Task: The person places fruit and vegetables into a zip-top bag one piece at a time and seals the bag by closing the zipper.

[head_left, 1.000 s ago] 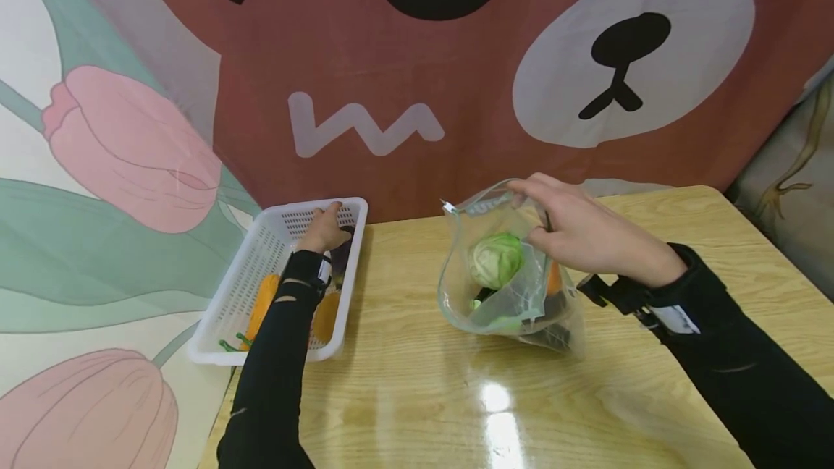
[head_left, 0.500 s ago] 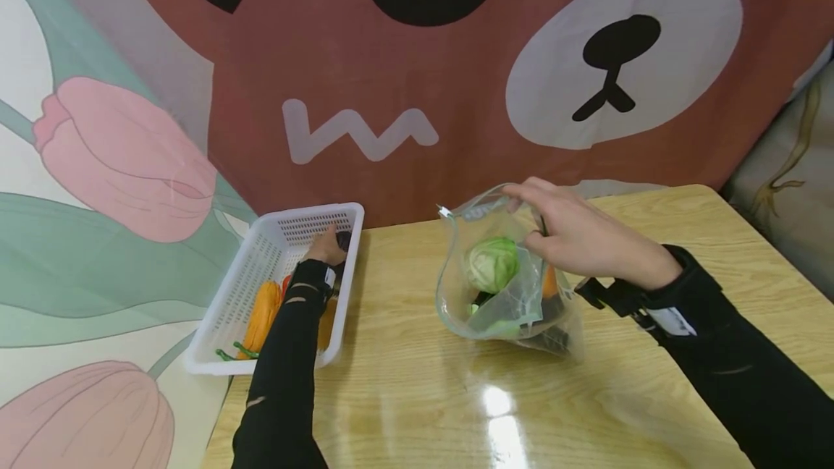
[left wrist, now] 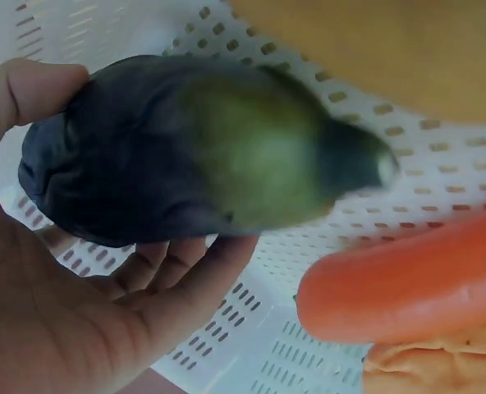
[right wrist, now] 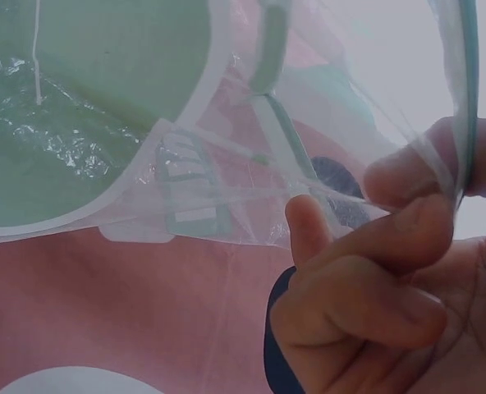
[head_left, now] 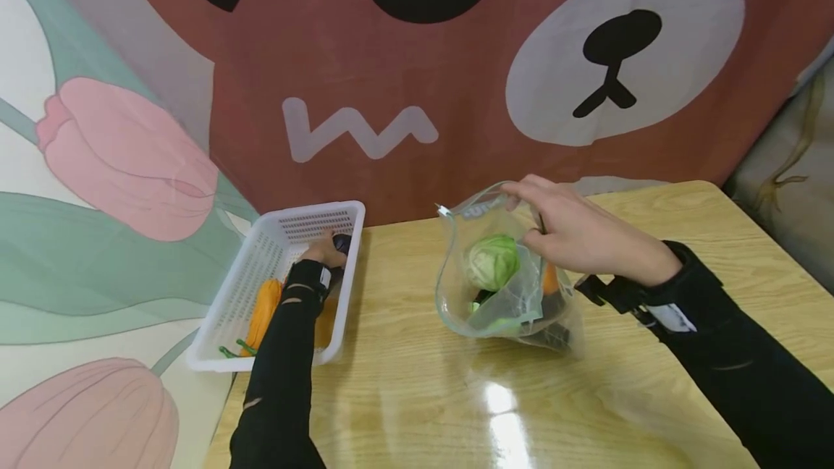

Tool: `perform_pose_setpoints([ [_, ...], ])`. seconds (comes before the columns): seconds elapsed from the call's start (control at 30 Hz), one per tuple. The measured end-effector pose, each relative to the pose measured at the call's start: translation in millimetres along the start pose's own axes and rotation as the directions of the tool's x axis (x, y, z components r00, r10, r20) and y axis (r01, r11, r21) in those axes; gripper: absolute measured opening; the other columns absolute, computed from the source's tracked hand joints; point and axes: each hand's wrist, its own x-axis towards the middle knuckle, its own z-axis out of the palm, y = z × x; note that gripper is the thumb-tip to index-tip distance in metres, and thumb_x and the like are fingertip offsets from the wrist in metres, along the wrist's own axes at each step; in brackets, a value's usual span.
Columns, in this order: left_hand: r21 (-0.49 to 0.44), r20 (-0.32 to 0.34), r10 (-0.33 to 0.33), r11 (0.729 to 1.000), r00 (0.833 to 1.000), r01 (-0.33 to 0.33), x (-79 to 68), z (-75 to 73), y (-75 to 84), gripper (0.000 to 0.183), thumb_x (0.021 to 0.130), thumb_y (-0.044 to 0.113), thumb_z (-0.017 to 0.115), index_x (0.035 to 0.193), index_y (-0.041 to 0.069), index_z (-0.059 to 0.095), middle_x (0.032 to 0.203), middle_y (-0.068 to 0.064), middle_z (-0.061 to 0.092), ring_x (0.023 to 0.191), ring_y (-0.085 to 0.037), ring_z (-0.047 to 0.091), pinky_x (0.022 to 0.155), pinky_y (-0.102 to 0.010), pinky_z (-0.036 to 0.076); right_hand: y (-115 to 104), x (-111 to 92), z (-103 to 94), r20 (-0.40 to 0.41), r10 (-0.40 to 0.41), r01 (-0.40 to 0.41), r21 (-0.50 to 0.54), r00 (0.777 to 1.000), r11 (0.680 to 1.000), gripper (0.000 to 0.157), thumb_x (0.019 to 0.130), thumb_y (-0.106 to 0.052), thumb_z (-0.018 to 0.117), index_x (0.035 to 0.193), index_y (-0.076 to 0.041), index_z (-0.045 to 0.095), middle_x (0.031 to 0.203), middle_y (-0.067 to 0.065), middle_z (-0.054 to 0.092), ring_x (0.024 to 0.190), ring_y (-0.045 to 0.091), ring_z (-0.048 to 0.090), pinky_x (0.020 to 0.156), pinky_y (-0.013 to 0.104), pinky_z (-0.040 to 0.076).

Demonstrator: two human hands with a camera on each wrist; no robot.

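Note:
In the white basket at the left, my left hand (head_left: pixel 323 252) holds a dark eggplant (head_left: pixel 342 243). The left wrist view shows the thumb over the eggplant (left wrist: pixel 144 152) and the fingers beneath it, its greenish stem end pointing away from the palm. My right hand (head_left: pixel 573 226) pinches the rim of a clear zip bag (head_left: pixel 449 313), keeping its mouth wide. Inside the bag lie a green cabbage (head_left: pixel 493 263), something orange (head_left: pixel 550 279) and dark items, partly hidden. In the right wrist view, thumb and fingers grip the clear film (right wrist: pixel 460 107).
The perforated basket (head_left: pixel 218 324) also holds a yellow-orange ridged vegetable (head_left: pixel 262 310) near green stems, a brownish-yellow item (head_left: pixel 326 324) and a smooth orange-red carrot-like vegetable (left wrist: pixel 399 283). The wooden table (head_left: pixel 404 382) meets a printed cloth (head_left: pixel 365 187) behind.
My left hand has moved lower into the basket and taken hold of the eggplant, now tucked under the hand near the right wall. My right hand stays at the bag's rim.

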Motion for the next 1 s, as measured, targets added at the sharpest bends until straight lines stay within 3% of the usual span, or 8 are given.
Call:
perform_pose_setpoints([
  [0.13,-0.023,-0.061,0.003,1.000,0.998,-0.004,-10.2,-7.8,0.2,0.095,0.083,0.030,0.062,0.149,-0.001,0.002,0.137,-0.038,0.032,0.118,-0.051,0.041,0.091,-0.055,0.041,-0.7,0.6,0.9,0.008,-0.005,0.005,-0.018,1.000,1.000,0.061,0.081,0.006,0.053,0.139,-0.006,0.040,0.118,0.009,0.051,0.049,0.013,0.038,0.052,0.028,0.037],
  [0.23,-0.046,-0.206,0.048,0.997,0.977,-0.059,-21.5,-18.4,4.6,0.092,0.082,0.033,0.064,0.147,-0.004,0.009,0.135,-0.040,0.030,0.120,-0.054,0.036,0.094,-0.059,0.037,-1.2,1.3,1.6,0.016,-0.004,0.005,-0.029,1.000,1.000,0.063,0.079,0.006,0.054,0.139,-0.005,0.039,0.118,0.008,0.051,0.050,0.012,0.039,0.053,0.028,0.038],
  [0.37,-0.098,-0.411,0.105,0.982,0.906,-0.159,-35.5,-31.8,14.1,0.084,0.081,0.028,0.067,0.141,-0.005,0.019,0.129,-0.039,0.027,0.114,-0.053,0.038,0.092,-0.059,0.038,-2.3,1.5,1.5,0.012,-0.010,0.011,-0.039,1.000,0.999,0.063,0.077,0.006,0.053,0.138,-0.005,0.040,0.117,0.007,0.051,0.052,0.012,0.041,0.055,0.028,0.039],
  [0.53,-0.132,-0.560,0.155,0.953,0.814,-0.273,-54.5,-42.2,31.8,0.080,0.079,0.023,0.069,0.138,-0.004,0.022,0.129,-0.032,0.030,0.114,-0.048,0.038,0.093,-0.057,0.036,-3.6,1.3,1.7,0.004,-0.013,0.013,-0.055,1.000,0.998,0.062,0.077,0.006,0.053,0.137,-0.004,0.041,0.117,0.006,0.051,0.052,0.011,0.041,0.054,0.028,0.039],
  [0.67,-0.140,-0.605,0.205,0.924,0.770,-0.356,-72.6,-48.3,49.7,0.082,0.077,0.019,0.071,0.140,-0.003,0.023,0.130,-0.029,0.036,0.116,-0.045,0.039,0.093,-0.057,0.036,-4.0,0.9,1.4,0.004,-0.019,0.019,-0.050,1.000,0.999,0.061,0.078,0.006,0.053,0.137,-0.004,0.041,0.118,0.008,0.051,0.052,0.011,0.041,0.053,0.028,0.038],
  [0.93,-0.130,-0.616,0.277,0.888,0.737,-0.441,-100.5,-53.1,77.1,0.084,0.078,0.018,0.071,0.143,0.002,0.019,0.135,-0.023,0.034,0.118,-0.041,0.037,0.089,-0.056,0.039,-2.3,0.9,0.6,-0.005,-0.008,0.008,-0.034,1.000,0.999,0.062,0.078,0.005,0.054,0.137,-0.006,0.041,0.118,0.007,0.050,0.051,0.013,0.039,0.052,0.028,0.037],
  [1.0,-0.135,-0.633,0.300,0.865,0.714,-0.483,-109.1,-52.2,83.6,0.085,0.078,0.017,0.070,0.144,0.006,0.018,0.137,-0.021,0.034,0.119,-0.039,0.037,0.089,-0.056,0.039,-2.0,0.8,1.0,-0.007,0.003,-0.003,-0.028,1.000,1.000,0.062,0.078,0.005,0.054,0.138,-0.006,0.040,0.119,0.007,0.050,0.051,0.013,0.039,0.051,0.027,0.036],
])
